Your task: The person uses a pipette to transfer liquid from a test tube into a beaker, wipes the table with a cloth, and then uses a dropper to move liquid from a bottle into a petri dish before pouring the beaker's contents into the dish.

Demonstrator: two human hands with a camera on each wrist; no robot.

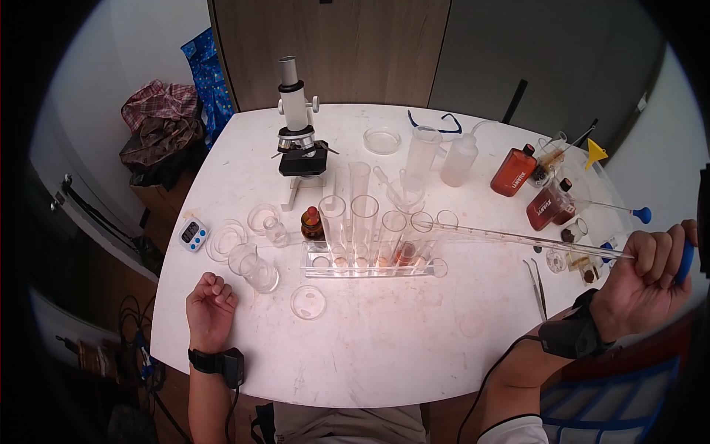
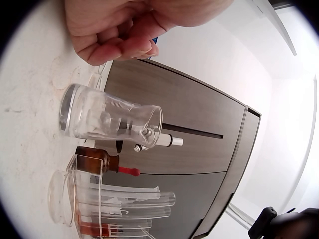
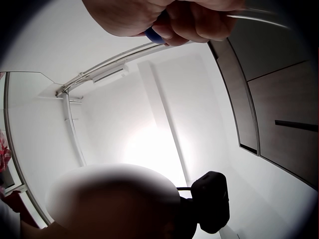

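High at the right of the head view, my right hand (image 1: 642, 285) grips a long glass dropper pipette (image 1: 518, 238) near its blue rubber bulb (image 1: 687, 263). The pipette slants left, its far end overlapping the mouths of the test tubes (image 1: 364, 222) at the rack's right side. These stand in a clear rack (image 1: 325, 271); one tube (image 1: 405, 254) has red contents low down. My left hand (image 1: 211, 307) rests at the table's left with loosely curled fingers, holding nothing. Beside it stands a glass beaker (image 2: 109, 117). An amber bottle (image 1: 313, 226) with a red dropper top is behind the rack.
A microscope (image 1: 299, 140) stands at the back left, a timer (image 1: 194, 234) at the left edge. Petri dish (image 1: 308, 303) lies before the rack. Plastic wash bottle (image 1: 459, 160), brown-red bottles (image 1: 513, 172) and tweezers (image 1: 535, 288) are on the right.
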